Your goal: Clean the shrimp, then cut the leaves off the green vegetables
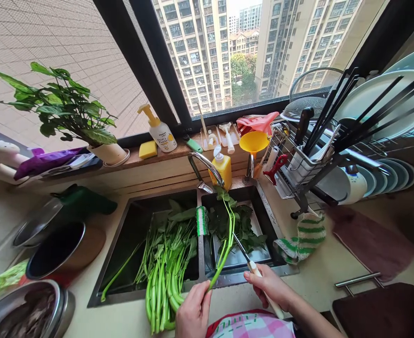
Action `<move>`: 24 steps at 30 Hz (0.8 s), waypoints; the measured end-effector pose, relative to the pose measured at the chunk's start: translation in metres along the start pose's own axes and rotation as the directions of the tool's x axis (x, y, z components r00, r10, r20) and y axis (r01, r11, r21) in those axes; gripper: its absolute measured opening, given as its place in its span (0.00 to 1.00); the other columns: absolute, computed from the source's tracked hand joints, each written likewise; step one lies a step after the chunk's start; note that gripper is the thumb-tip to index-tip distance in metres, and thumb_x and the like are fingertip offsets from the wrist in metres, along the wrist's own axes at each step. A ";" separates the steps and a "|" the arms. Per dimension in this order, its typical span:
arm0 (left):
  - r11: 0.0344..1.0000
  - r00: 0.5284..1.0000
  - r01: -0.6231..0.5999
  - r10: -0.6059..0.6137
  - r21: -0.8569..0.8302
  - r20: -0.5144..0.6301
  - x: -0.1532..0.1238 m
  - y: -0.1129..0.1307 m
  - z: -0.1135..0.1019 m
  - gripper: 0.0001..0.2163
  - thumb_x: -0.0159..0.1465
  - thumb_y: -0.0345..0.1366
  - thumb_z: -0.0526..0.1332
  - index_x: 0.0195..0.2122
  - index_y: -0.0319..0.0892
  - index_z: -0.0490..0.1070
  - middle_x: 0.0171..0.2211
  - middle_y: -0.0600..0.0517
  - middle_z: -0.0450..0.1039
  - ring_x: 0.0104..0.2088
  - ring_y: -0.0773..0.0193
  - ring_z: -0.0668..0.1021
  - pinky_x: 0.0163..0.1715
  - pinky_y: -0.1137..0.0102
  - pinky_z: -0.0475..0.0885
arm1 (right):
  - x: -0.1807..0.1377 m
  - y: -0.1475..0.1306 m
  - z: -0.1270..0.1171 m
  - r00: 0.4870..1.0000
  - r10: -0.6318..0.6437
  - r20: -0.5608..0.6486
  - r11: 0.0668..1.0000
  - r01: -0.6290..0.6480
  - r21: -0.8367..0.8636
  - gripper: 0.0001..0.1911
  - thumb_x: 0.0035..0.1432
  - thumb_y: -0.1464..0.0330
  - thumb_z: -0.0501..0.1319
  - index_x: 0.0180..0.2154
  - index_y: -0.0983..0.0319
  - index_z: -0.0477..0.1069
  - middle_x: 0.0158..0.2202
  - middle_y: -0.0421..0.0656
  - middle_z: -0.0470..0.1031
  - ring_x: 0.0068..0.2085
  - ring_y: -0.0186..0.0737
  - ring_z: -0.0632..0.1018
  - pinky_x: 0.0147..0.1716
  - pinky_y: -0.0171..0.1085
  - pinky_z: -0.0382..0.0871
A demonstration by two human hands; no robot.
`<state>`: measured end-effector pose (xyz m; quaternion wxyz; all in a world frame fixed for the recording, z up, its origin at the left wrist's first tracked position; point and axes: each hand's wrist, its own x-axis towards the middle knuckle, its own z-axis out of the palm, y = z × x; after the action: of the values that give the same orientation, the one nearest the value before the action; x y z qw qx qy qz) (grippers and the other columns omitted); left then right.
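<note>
My left hand (194,307), bottom centre: closed on one leafy green stalk (221,264), which slants up over the right basin (267,217). My right hand (269,284), right of bottom centre: gripping a white-handled knife (253,267), blade tip close beside the stalk. Bunch of stalks (160,277), lower left of centre, over the front edge of the left basin (131,230). Dark leaves (249,223), right basin. Steel faucet (212,167), centre. Potted plant (64,105), upper left.
</note>
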<state>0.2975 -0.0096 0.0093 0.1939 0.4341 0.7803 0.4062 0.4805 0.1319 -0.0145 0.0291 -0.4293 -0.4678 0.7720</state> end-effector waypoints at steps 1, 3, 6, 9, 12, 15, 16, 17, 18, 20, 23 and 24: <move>1.000 1.000 0.008 -0.009 -0.010 -0.015 -0.001 0.001 0.001 0.10 0.56 0.42 0.61 0.36 0.47 0.77 0.34 0.46 0.78 0.37 0.56 0.78 0.39 0.67 0.71 | 0.001 0.001 0.001 1.000 0.009 -0.001 1.000 -0.009 0.012 0.22 0.46 0.49 0.58 0.25 0.59 0.54 0.15 0.31 0.60 0.11 0.25 0.59 0.08 0.28 0.53; 0.998 0.999 0.052 -0.053 -0.041 -0.007 -0.001 0.003 0.002 0.10 0.55 0.43 0.62 0.35 0.46 0.77 0.35 0.46 0.78 0.37 0.55 0.77 0.39 0.67 0.71 | 0.002 0.002 0.001 0.999 0.036 -0.002 0.998 -0.036 0.042 0.23 0.46 0.47 0.57 0.25 0.59 0.54 0.14 0.31 0.60 0.11 0.25 0.58 0.07 0.28 0.53; 0.960 0.975 0.221 -0.221 -0.174 0.020 0.001 0.002 0.000 0.14 0.52 0.46 0.64 0.34 0.44 0.76 0.33 0.47 0.77 0.30 0.58 0.77 0.31 0.69 0.72 | 0.003 0.004 0.000 0.994 0.095 0.049 0.990 -0.099 0.104 0.23 0.46 0.47 0.57 0.27 0.60 0.57 0.14 0.31 0.60 0.11 0.26 0.59 0.09 0.27 0.54; 0.819 0.903 0.418 -0.424 -0.392 0.078 0.003 -0.007 -0.005 0.20 0.47 0.51 0.66 0.35 0.40 0.75 0.25 0.49 0.75 0.20 0.65 0.72 0.20 0.73 0.68 | 0.003 0.004 -0.002 0.981 0.089 0.172 0.976 -0.120 0.180 0.22 0.45 0.49 0.59 0.28 0.61 0.59 0.15 0.32 0.62 0.12 0.26 0.60 0.11 0.27 0.54; 0.680 0.845 0.522 -0.494 -0.515 0.203 0.006 -0.017 -0.012 0.24 0.44 0.51 0.68 0.35 0.38 0.73 0.20 0.51 0.73 0.17 0.69 0.70 0.16 0.76 0.62 | 0.004 0.001 -0.001 0.968 0.051 0.247 0.971 -0.106 0.215 0.22 0.42 0.51 0.61 0.28 0.62 0.61 0.15 0.34 0.64 0.13 0.26 0.62 0.13 0.27 0.54; 0.604 0.818 0.564 -0.500 -0.562 0.284 0.008 -0.020 -0.017 0.23 0.44 0.50 0.69 0.35 0.37 0.73 0.20 0.52 0.72 0.16 0.72 0.68 0.15 0.78 0.59 | 0.005 -0.004 0.004 0.963 0.042 0.265 0.972 -0.101 0.211 0.23 0.41 0.51 0.62 0.28 0.63 0.61 0.16 0.35 0.64 0.14 0.27 0.63 0.13 0.28 0.55; 0.592 0.814 0.571 -0.499 -0.569 0.297 0.009 -0.019 -0.018 0.22 0.44 0.49 0.69 0.34 0.38 0.73 0.20 0.52 0.72 0.16 0.72 0.68 0.15 0.78 0.59 | 0.006 -0.005 0.006 0.962 0.038 0.269 0.973 -0.097 0.211 0.23 0.41 0.51 0.62 0.28 0.62 0.61 0.16 0.35 0.64 0.14 0.27 0.63 0.13 0.28 0.56; 0.587 0.813 0.573 -0.498 -0.572 0.303 0.009 -0.017 -0.019 0.22 0.44 0.49 0.69 0.34 0.38 0.73 0.20 0.52 0.72 0.16 0.73 0.68 0.15 0.78 0.58 | 0.007 -0.006 0.008 0.962 0.030 0.271 0.973 -0.090 0.212 0.23 0.41 0.51 0.62 0.28 0.62 0.61 0.16 0.34 0.64 0.14 0.27 0.63 0.13 0.29 0.58; 0.587 0.813 0.573 -0.494 -0.572 0.308 0.009 -0.015 -0.019 0.22 0.45 0.49 0.69 0.34 0.38 0.73 0.20 0.52 0.72 0.16 0.73 0.68 0.15 0.78 0.58 | 0.007 -0.006 0.009 0.962 0.022 0.271 0.973 -0.082 0.215 0.23 0.41 0.50 0.62 0.28 0.62 0.61 0.16 0.34 0.64 0.14 0.27 0.63 0.13 0.29 0.59; 0.591 0.816 0.571 -0.483 -0.570 0.317 0.009 -0.012 -0.018 0.22 0.45 0.49 0.69 0.34 0.38 0.73 0.20 0.53 0.72 0.16 0.74 0.67 0.15 0.78 0.58 | 0.009 -0.006 0.012 0.964 0.006 0.266 0.971 -0.069 0.230 0.23 0.42 0.50 0.62 0.28 0.62 0.60 0.16 0.33 0.64 0.14 0.27 0.62 0.13 0.30 0.60; 0.598 0.824 0.563 -0.461 -0.570 0.331 0.008 -0.008 -0.015 0.22 0.46 0.49 0.68 0.35 0.38 0.72 0.20 0.52 0.72 0.16 0.74 0.68 0.15 0.79 0.58 | 0.009 -0.005 0.017 0.966 0.011 0.257 0.959 -0.082 0.270 0.24 0.41 0.48 0.61 0.28 0.62 0.60 0.15 0.33 0.63 0.13 0.27 0.61 0.12 0.29 0.59; 0.601 0.827 0.559 -0.455 -0.571 0.331 0.007 -0.007 -0.014 0.21 0.46 0.49 0.68 0.35 0.38 0.72 0.21 0.52 0.72 0.16 0.74 0.68 0.15 0.79 0.58 | 0.009 -0.005 0.019 0.966 0.017 0.256 0.954 -0.092 0.285 0.25 0.41 0.48 0.61 0.28 0.62 0.60 0.15 0.33 0.63 0.13 0.27 0.62 0.12 0.29 0.59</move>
<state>0.2808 -0.0122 0.0130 0.4971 0.1292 0.6644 0.5429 0.4599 0.1259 -0.0129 0.0118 -0.3319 -0.3353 0.8816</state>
